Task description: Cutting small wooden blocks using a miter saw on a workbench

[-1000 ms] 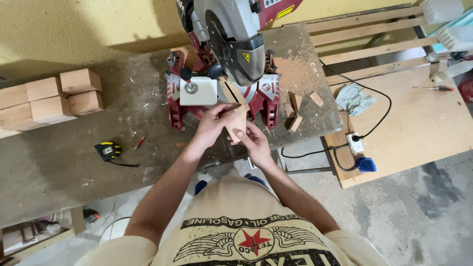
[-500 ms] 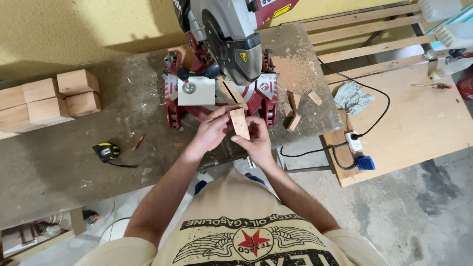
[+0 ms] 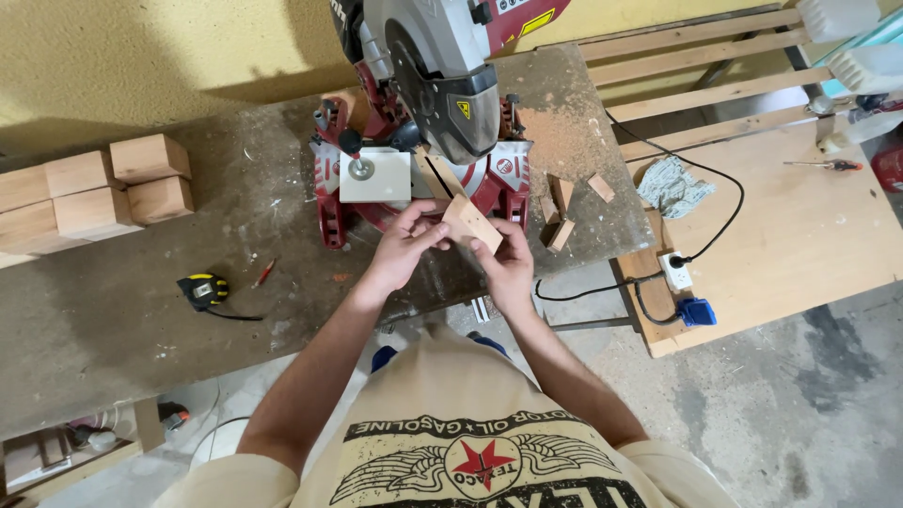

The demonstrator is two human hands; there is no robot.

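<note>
A small flat wooden piece (image 3: 472,223) is held between both hands, tilted, just in front of the red and grey miter saw (image 3: 428,103) on the workbench. My left hand (image 3: 406,246) pinches its left end. My right hand (image 3: 508,266) grips its lower right end from below. The saw blade guard hangs above the saw base, a little beyond the hands. A thin wooden strip (image 3: 435,176) lies on the saw table under the blade.
Wooden blocks (image 3: 99,193) are stacked at the bench's left. A yellow and black tape measure (image 3: 204,289) and a red pencil (image 3: 264,273) lie on the bench. Small offcuts (image 3: 562,209) sit right of the saw. A cloth (image 3: 671,184), power strip (image 3: 675,270) and screwdriver (image 3: 821,165) rest on the side table.
The hands have turned the wooden piece from nearly upright to tilted down to the right and shifted it slightly nearer the saw base. Both hands kept their hold.
</note>
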